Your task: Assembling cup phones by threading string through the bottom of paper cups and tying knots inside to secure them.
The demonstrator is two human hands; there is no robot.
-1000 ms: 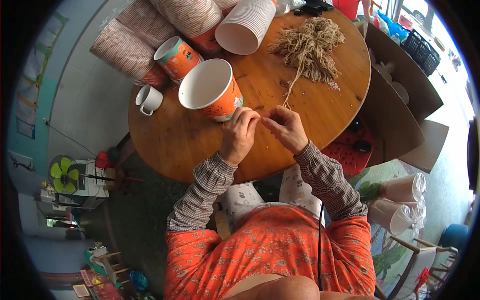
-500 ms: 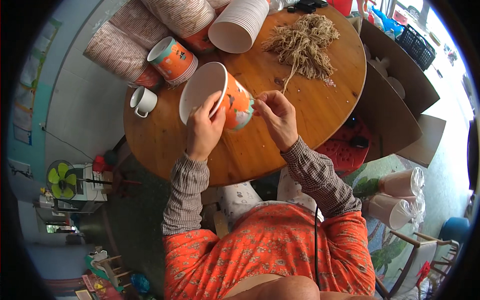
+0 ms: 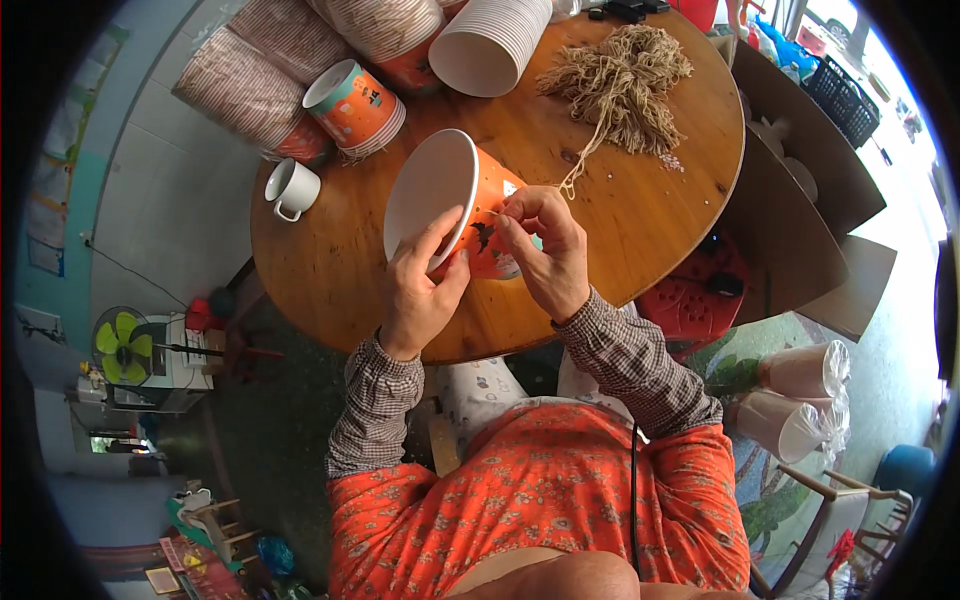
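Observation:
A large paper bucket [image 3: 488, 184], white inside with an orange printed outside, is tilted above the table with its open mouth facing left. My left hand [image 3: 420, 300] grips its rim, fingers on the inner wall and thumb on the outside. Against the orange wall my right hand [image 3: 548, 248] is closed in a pinch on a thin pale string [image 3: 490, 211], whose short end shows at the fingertips. A beige heap of strings [image 3: 620, 88] lies farther back, with a loose strand [image 3: 583, 163] trailing toward my right hand.
On the round wooden table [image 3: 340, 270] stand a white mug [image 3: 294, 188], a short stack of orange buckets [image 3: 355, 110] and several taller wrapped stacks [image 3: 250, 95]. A nested white stack [image 3: 490, 48] leans at the back. An open cardboard box [image 3: 790, 220] is at the right.
The bucket has turned and shifted slightly right. My right hand has moved from near its base to higher on the wall, closer to my left hand.

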